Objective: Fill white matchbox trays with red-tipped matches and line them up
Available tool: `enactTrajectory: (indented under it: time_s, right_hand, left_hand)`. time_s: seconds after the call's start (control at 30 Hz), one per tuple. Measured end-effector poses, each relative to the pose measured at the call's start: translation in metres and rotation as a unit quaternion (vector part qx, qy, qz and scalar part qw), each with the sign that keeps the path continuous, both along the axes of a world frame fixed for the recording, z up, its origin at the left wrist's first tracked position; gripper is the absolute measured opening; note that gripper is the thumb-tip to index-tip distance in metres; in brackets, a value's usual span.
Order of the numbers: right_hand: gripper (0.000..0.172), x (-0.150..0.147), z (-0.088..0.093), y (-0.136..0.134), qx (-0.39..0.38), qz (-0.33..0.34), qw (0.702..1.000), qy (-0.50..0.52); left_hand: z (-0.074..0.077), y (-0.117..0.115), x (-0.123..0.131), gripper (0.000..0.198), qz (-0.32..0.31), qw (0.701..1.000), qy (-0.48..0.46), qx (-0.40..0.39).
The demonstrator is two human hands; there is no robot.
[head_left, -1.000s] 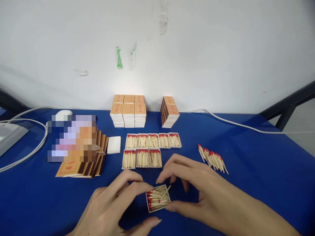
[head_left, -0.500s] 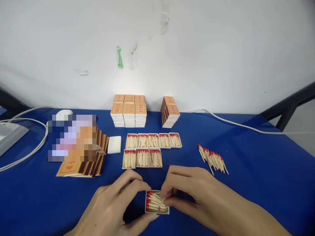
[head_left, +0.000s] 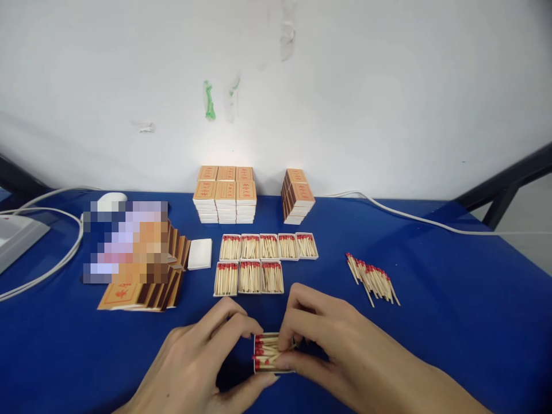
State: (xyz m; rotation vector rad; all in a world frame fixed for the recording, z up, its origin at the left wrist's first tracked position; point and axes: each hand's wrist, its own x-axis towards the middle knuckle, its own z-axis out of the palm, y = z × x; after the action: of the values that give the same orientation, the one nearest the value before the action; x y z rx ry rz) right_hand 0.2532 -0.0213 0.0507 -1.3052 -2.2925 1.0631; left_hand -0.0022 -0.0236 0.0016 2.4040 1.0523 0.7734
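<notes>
Close in front of me, an open matchbox tray (head_left: 264, 368) full of red-tipped matches (head_left: 265, 348) is gripped by my left hand (head_left: 202, 351), thumb at its near edge and fingers at its far edge. My right hand (head_left: 328, 339) reaches over the tray's right end, its thumb and fingertips pinching matches there; how many, I cannot tell. Just beyond are filled match trays (head_left: 226, 279) in two rows. Loose matches (head_left: 373, 279) lie in a pile to the right.
Stacked matchboxes (head_left: 224, 192) stand at the back against the wall, with a smaller stack (head_left: 298, 195) to their right. Left are flattened matchbox sleeves (head_left: 129, 296), a white tray (head_left: 200, 253) and a partly blurred patch. A white cable (head_left: 414, 221) runs along the back right.
My right hand has shifted slightly left and farther over the tray, covering more of the matches. The left hand still holds the tray in the same place.
</notes>
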Motion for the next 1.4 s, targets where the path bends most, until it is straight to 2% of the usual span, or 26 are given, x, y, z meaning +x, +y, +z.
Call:
enactTrajectory:
  time_s: [0.13, 0.23, 0.3, 0.4, 0.47, 0.63, 0.73, 0.8, 0.9, 1.03, 1.17, 1.3, 1.4]
  right_hand:
    - [0.018, -0.002, -0.003, -0.002, 0.040, -0.006, 0.999, 0.026]
    - [0.012, 0.001, -0.001, 0.003, 0.027, -0.029, 0.998, 0.041]
    - [0.011, 0.009, 0.003, 0.010, 0.041, -0.072, 0.996, 0.032]
    - [0.014, 0.028, 0.008, 0.021, 0.105, -0.172, 0.979, -0.011]
    - [0.008, 0.041, 0.008, 0.028, 0.112, -0.195, 0.973, -0.046]
    - [0.024, 0.053, 0.002, 0.028, 0.070, -0.160, 0.974, -0.142]
    - [0.013, 0.047, -0.004, 0.021, 0.070, -0.108, 0.979, -0.158]
    - [0.006, 0.043, -0.008, 0.017, 0.098, -0.080, 0.979, -0.158]
    - [0.016, 0.038, -0.013, 0.015, 0.161, -0.057, 0.972, -0.160]
    - [0.019, 0.040, -0.016, 0.016, 0.234, -0.041, 0.953, -0.185]
    - [0.019, 0.043, -0.013, 0.018, 0.248, -0.052, 0.944, -0.212]
    - [0.018, 0.034, -0.002, 0.016, 0.246, -0.073, 0.955, -0.146]
    - [0.016, 0.020, 0.005, 0.009, 0.238, -0.030, 0.969, -0.054]
  left_hand:
    - [0.001, -0.001, 0.001, 0.022, 0.001, 1.000, -0.002, -0.001]
    - [0.001, -0.002, 0.001, 0.022, 0.001, 1.000, 0.007, -0.003]
    - [0.002, -0.002, 0.000, 0.023, 0.003, 1.000, 0.016, -0.001]
    - [0.005, -0.001, -0.001, 0.023, 0.006, 1.000, 0.010, 0.010]
    - [0.007, 0.001, -0.001, 0.023, 0.017, 1.000, -0.008, 0.024]
    - [0.009, 0.002, 0.000, 0.017, 0.016, 0.999, 0.005, 0.040]
    - [0.008, 0.001, 0.000, 0.018, 0.013, 0.999, 0.013, 0.036]
    - [0.008, 0.001, 0.000, 0.018, 0.009, 0.999, 0.015, 0.037]
    - [0.007, 0.002, 0.001, 0.017, 0.000, 0.999, 0.024, 0.034]
    - [0.007, 0.003, 0.002, 0.019, 0.002, 0.999, 0.021, 0.034]
    - [0.009, 0.003, 0.001, 0.019, -0.007, 0.999, 0.024, 0.038]
    - [0.008, 0.002, 0.002, 0.024, -0.006, 0.998, 0.029, 0.049]
    - [0.004, 0.001, 0.001, 0.027, -0.017, 0.998, 0.023, 0.053]
